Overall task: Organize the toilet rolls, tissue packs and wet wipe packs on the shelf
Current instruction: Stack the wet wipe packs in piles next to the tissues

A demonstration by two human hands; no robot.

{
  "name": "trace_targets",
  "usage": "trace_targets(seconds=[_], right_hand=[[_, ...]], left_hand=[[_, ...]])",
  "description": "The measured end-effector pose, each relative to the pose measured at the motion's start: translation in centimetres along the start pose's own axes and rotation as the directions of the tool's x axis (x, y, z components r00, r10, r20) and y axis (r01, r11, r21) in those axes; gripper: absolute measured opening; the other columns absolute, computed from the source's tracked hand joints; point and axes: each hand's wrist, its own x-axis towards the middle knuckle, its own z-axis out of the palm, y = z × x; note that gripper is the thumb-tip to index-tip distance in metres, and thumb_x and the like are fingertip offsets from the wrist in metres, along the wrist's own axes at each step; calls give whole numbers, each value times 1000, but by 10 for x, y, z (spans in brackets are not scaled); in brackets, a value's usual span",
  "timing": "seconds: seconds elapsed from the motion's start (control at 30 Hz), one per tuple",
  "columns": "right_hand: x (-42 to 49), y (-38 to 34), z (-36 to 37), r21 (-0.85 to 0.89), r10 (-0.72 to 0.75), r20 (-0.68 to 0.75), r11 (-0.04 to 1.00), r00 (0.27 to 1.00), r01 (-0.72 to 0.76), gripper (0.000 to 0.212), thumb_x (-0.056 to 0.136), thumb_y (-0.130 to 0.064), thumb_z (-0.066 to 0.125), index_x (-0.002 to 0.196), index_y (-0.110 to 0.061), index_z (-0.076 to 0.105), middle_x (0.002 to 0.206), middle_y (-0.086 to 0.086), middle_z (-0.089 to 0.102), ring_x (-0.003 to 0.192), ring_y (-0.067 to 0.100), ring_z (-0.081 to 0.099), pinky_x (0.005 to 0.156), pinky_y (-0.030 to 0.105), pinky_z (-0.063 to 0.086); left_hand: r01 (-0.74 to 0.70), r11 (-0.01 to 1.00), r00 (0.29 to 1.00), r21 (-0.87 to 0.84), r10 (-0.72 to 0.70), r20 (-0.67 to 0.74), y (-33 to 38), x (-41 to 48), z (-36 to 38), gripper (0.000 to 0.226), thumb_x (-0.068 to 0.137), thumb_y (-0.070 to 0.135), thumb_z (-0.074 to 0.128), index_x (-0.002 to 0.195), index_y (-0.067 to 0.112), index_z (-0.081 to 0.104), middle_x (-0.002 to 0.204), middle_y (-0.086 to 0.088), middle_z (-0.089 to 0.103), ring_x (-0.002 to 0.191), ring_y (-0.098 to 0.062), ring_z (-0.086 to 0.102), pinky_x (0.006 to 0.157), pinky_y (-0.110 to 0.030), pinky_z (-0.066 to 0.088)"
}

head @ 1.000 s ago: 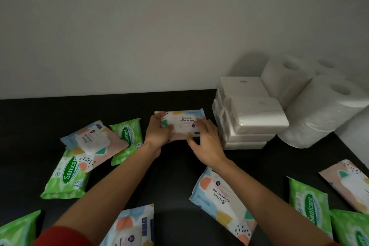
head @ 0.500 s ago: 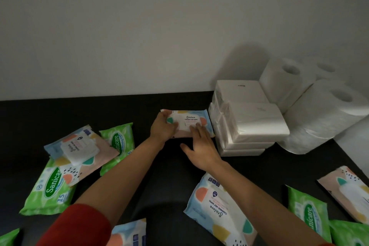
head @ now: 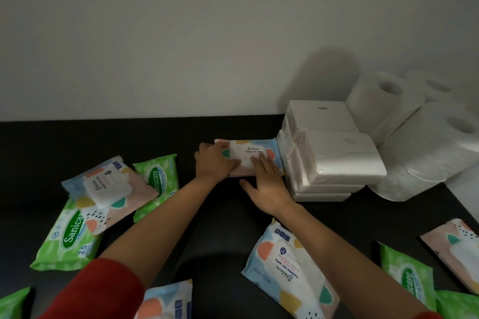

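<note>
A pastel wet wipe pack (head: 255, 153) lies flat on the black shelf (head: 103, 137), its right end against a stack of white tissue packs (head: 337, 160). My left hand (head: 215, 163) rests over the pack's left end, fingers stretched across its top. The fingers of my right hand (head: 267, 184) lie flat on the pack's near right part, with the thumb on the shelf. White toilet rolls (head: 435, 142) stand stacked to the right of the tissue packs, by the wall.
Loose packs lie scattered on the shelf: green ones (head: 70, 235) (head: 158, 184) and a pastel one (head: 108, 189) at left, another pastel one (head: 290, 267) under my right forearm, more green (head: 407, 274) and pastel (head: 456, 248) at right. A white wall closes the back.
The pastel pack has moved right and back until it touches the tissue stack. Both hands went with it, and the left hand's fingers have flattened onto its top.
</note>
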Motion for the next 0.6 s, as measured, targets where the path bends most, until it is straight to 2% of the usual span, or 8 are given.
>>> trace_targets(seconds=[0.13,0.2,0.27,0.4,0.47,0.6], right_hand=[[1,0,-1,7,-8,-10,1000,1000,8,70,96,-43,44,152,-16,10,161,4,1,148,19,-4,119,36,3],[1,-1,-1,9,-11,-10,1000,1000,11,70,96,-43,45,152,-16,11,161,4,3,148,19,-3,119,36,3],[1,-1,-3,-8,-14,-6,1000,1000,14,70,96,-43,45,151,-16,12,161,5,4,148,20,-1,119,36,4],[1,-1,-5,-34,-19,-7,999,1000,18,68,97,-43,44,151,-15,14,161,5,5,148,21,-3,119,38,5],[1,-1,-5,-52,-22,-1,998,1000,22,68,97,-43,43,151,-16,12,161,5,3,148,21,-4,119,38,4],[0,-1,-5,-74,-2,31,997,1000,4,72,96,-46,43,152,-17,8,161,5,-2,148,22,-5,119,41,5]], left_hand=[[-131,972,973,194,164,-164,2,-12,-8,69,82,40,68,143,23,41,153,-7,26,137,-28,26,107,-38,30],[-242,936,949,256,284,-140,3,-18,-9,67,87,38,63,146,21,37,155,-3,25,140,-24,23,111,-40,26],[-313,907,941,280,337,-40,3,-22,-7,62,92,38,56,147,19,34,155,-3,29,141,-22,27,114,-38,23],[-323,897,946,302,311,90,1,-23,-4,57,96,38,49,147,21,33,155,-4,29,141,-23,28,114,-41,24],[-305,914,952,267,284,115,1,-23,-5,57,96,37,50,148,23,31,156,-4,26,142,-24,25,115,-43,25],[-278,937,958,213,254,130,3,-26,-9,57,96,34,52,148,23,31,157,-3,25,143,-23,25,114,-41,26]])
